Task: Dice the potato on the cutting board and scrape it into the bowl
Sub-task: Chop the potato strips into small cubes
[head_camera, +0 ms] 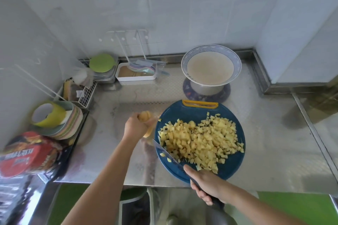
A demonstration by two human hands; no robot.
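Note:
A round blue cutting board (184, 111) with a yellow handle lies on the steel counter, covered by a heap of diced potato (203, 142). My right hand (206, 182) grips the dark handle of a knife (164, 151); its blade lies across the board's left edge, with a few dice on it. Left of the board, above the counter, my left hand (133, 126) holds a peeled potato piece (145, 116). A blue-rimmed bowl (236, 60) holding a pale liquid stands behind the board on a patterned mat.
A white tray (137, 78) with utensils and a green lid (101, 64) sit at the back left. Stacked plates (71, 124) with a yellow-green cup and a red packet (29, 153) crowd the left side. The counter's front edge (109, 182) runs below the board.

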